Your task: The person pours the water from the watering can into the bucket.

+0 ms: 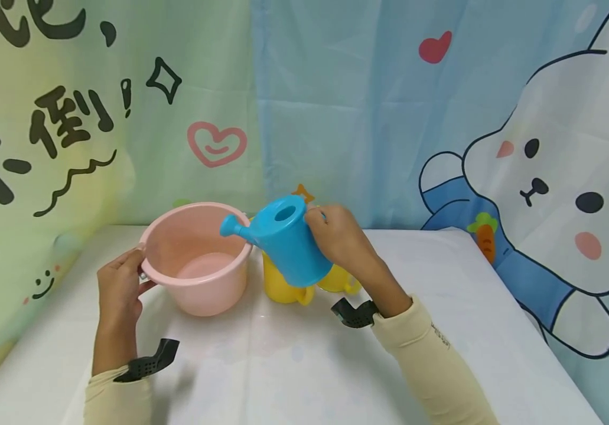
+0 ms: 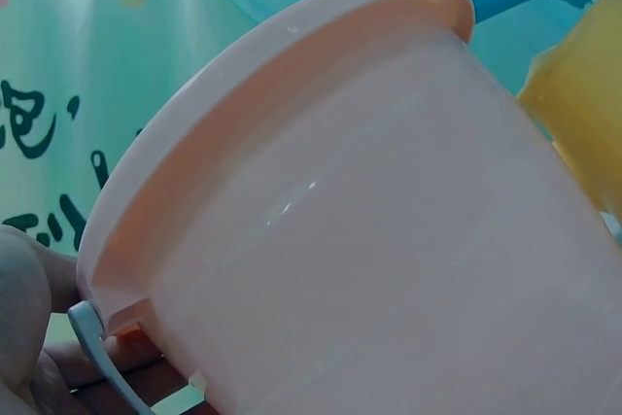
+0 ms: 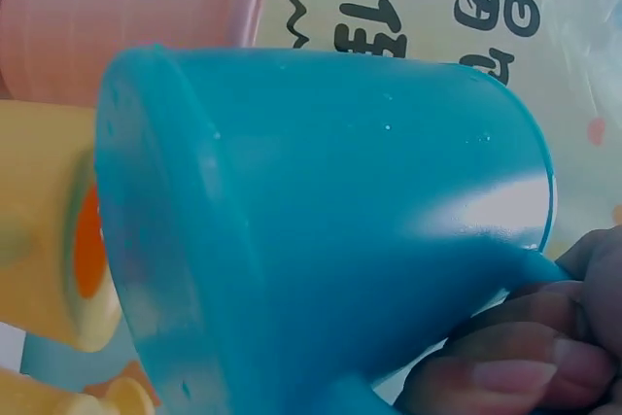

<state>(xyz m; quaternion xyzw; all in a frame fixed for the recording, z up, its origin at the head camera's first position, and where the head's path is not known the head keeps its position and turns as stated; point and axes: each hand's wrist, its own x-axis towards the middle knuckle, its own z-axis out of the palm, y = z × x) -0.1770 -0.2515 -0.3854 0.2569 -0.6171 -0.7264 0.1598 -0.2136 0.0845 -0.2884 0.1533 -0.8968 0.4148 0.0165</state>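
Observation:
In the head view a pink bucket (image 1: 205, 295) stands at the left of the white table. My left hand (image 1: 120, 286) grips its left rim; in the left wrist view the thumb is at the rim and fingers lie under it, by the grey bail handle (image 2: 107, 362). My right hand (image 1: 340, 235) holds a blue toy watering can (image 1: 296, 251) by its handle, raised and tilted left. The can's spout (image 1: 234, 227) reaches over the bucket's right rim. The right wrist view shows fingers curled round the handle and water drops on the blue wall (image 3: 321, 172).
A yellow cup (image 1: 277, 286) with a side handle stands right of the bucket, partly hidden behind the watering can. Another yellow vessel (image 1: 338, 279) is beside it. Behind the white table (image 1: 283, 378) hangs a printed cloth (image 1: 325, 106).

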